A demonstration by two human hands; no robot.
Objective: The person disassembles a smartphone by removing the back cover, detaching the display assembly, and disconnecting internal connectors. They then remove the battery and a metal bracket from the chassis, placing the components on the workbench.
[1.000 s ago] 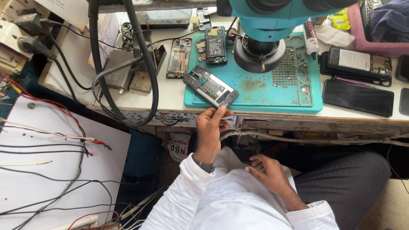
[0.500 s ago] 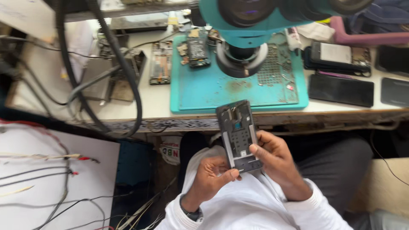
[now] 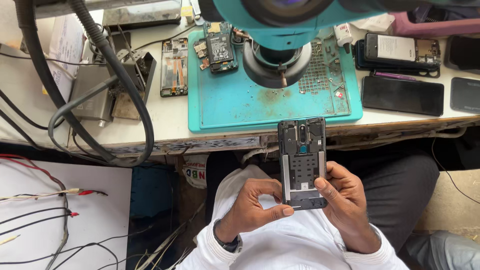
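An opened phone frame (image 3: 302, 162), dark with a grey metal shield inside, is held upright over my lap, just in front of the table edge. My right hand (image 3: 345, 202) grips its lower right side, thumb lying across the bottom. My left hand (image 3: 255, 205) pinches the frame's lower left corner with thumb and bent fingers. Both sleeves are white. On the bench beyond lies a teal work mat (image 3: 235, 100) under the round base of a microscope (image 3: 277, 62).
A phone board with battery (image 3: 220, 47) lies on the mat's far left; another gutted phone (image 3: 174, 67) sits beside it. Black phones (image 3: 402, 95) lie at right. Thick black cables (image 3: 115, 75) loop at left. A white board with red and black wires (image 3: 60, 210) stands lower left.
One second ago my left hand reached to the phone frame on the mat. Since then the frame came off the bench to my lap, and both hands now hold it.
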